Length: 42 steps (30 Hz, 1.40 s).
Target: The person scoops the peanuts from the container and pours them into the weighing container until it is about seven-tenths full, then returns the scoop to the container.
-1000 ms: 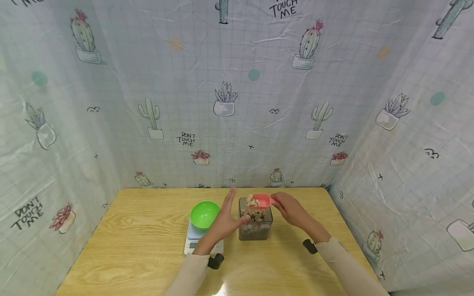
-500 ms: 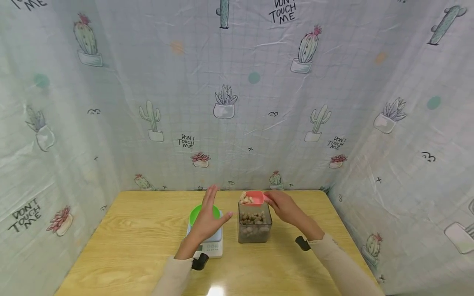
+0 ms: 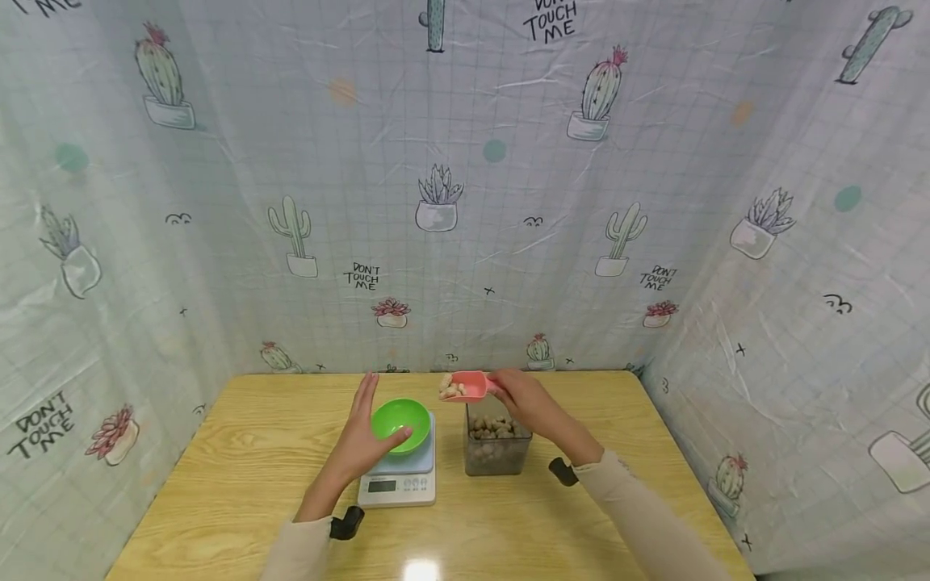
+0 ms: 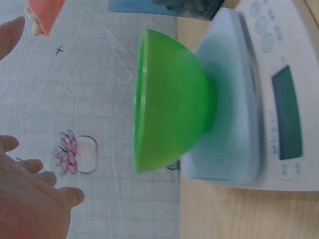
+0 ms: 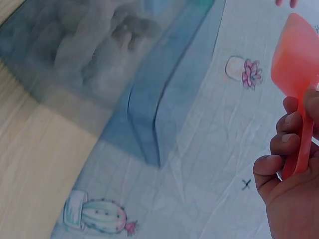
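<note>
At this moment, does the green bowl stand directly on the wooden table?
No, the left wrist view shows the green bowl resting on the white scale.

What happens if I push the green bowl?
The bowl might tip, since its base looks much narrower than its rim. I see nothing inside, so it's probably light. Its smooth, shiny side may feel slippery.
</note>
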### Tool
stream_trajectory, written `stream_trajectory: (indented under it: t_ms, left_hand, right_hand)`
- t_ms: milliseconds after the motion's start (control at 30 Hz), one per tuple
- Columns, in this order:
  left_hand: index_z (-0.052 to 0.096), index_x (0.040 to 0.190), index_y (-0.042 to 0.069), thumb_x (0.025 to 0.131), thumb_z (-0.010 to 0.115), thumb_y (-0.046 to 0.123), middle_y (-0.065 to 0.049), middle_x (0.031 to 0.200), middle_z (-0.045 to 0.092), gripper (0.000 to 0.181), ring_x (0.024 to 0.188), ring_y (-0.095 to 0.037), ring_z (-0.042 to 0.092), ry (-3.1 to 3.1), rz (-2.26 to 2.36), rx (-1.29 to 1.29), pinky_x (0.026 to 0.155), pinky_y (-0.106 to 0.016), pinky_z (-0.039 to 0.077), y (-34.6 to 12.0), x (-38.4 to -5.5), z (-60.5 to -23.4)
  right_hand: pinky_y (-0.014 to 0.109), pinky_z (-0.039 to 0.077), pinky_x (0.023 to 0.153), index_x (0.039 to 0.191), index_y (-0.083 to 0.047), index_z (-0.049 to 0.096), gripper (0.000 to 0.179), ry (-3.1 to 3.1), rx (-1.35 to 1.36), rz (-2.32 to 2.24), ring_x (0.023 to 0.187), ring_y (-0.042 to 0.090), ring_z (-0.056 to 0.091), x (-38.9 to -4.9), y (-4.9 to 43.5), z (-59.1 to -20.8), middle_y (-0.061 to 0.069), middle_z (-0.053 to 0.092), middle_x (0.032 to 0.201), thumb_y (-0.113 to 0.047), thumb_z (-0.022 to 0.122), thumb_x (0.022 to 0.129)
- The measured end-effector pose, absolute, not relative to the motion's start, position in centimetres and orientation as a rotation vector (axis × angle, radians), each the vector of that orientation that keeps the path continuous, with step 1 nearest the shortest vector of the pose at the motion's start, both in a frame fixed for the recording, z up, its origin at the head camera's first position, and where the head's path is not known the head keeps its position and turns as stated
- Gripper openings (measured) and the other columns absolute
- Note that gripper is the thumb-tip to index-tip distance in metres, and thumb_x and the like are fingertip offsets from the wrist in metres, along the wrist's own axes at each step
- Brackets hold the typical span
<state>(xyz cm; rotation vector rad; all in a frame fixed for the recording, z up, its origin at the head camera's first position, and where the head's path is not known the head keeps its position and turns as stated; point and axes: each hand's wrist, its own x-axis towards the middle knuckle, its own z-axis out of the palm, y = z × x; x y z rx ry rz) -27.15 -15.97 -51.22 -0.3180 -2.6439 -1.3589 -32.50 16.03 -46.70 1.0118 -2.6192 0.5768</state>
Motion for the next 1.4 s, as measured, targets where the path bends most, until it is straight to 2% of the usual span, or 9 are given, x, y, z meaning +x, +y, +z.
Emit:
stream_trajectory:
  t_ms: [300, 600, 800, 1100, 1333, 1400]
  left_hand:
    - [0.000, 0.160, 0.024, 0.078, 0.081, 0.040, -0.019, 0.165, 0.003, 0.116, 0.146, -0.051, 0.017, -2.714, -1.497, -0.274, 0.108, -0.072, 0.026, -17.5, -27.6, -54.5]
    - [0.001, 0.160, 0.018, 0.078, 0.080, 0.045, -0.021, 0.164, 0.008, 0.117, 0.146, -0.050, 0.018, -2.786, -1.508, -0.216, 0.108, -0.071, 0.028, -18.0, -28.0, -56.7]
    - [0.002, 0.160, 0.013, 0.079, 0.080, 0.044, -0.025, 0.163, 0.010, 0.116, 0.146, -0.051, 0.017, -2.822, -1.495, -0.209, 0.109, -0.070, 0.026, -18.0, -28.3, -57.1]
    - [0.008, 0.158, 0.006, 0.079, 0.080, 0.046, -0.024, 0.162, 0.016, 0.115, 0.147, -0.048, 0.021, -2.854, -1.489, -0.193, 0.113, -0.066, 0.025, -18.1, -28.7, -57.9]
    - [0.008, 0.158, 0.003, 0.079, 0.079, 0.047, -0.025, 0.162, 0.018, 0.115, 0.147, -0.046, 0.022, -2.847, -1.496, -0.215, 0.114, -0.064, 0.026, -18.1, -28.7, -57.5]
    - [0.008, 0.158, 0.003, 0.079, 0.079, 0.047, -0.025, 0.162, 0.018, 0.115, 0.147, -0.046, 0.023, -2.848, -1.494, -0.220, 0.114, -0.064, 0.026, -18.2, -28.7, -57.6]
  right_hand:
    - [0.038, 0.053, 0.087, 0.115, -0.009, 0.064, 0.020, -2.616, 1.075, 0.606, 0.104, 0.023, 0.065, -32.5, 13.0, -48.1, 0.007, 0.069, 0.111, -0.019, 0.053, 0.101]
    - [0.035, 0.053, 0.092, 0.120, -0.013, 0.063, 0.026, -2.746, 1.060, 0.493, 0.107, 0.018, 0.063, -32.5, 10.2, -48.9, 0.002, 0.067, 0.112, -0.027, 0.047, 0.105]
    - [0.032, 0.053, 0.087, 0.120, -0.014, 0.064, 0.025, -2.784, 1.051, 0.395, 0.102, 0.016, 0.063, -32.8, 9.0, -49.4, 0.000, 0.066, 0.108, -0.026, 0.049, 0.104]
    - [0.027, 0.051, 0.072, 0.110, -0.014, 0.068, 0.020, -2.719, 1.145, 0.143, 0.082, 0.013, 0.060, -33.4, 7.6, -49.2, -0.001, 0.065, 0.092, -0.027, 0.056, 0.101]
    - [0.028, 0.051, 0.076, 0.111, -0.019, 0.068, 0.021, -2.666, 1.195, -0.114, 0.084, 0.011, 0.061, -33.5, 7.1, -48.2, -0.004, 0.066, 0.095, -0.031, 0.053, 0.102]
    - [0.028, 0.052, 0.078, 0.114, -0.019, 0.067, 0.019, -2.635, 1.219, -0.208, 0.087, 0.011, 0.061, -33.5, 6.9, -48.0, -0.004, 0.066, 0.098, -0.026, 0.054, 0.102]
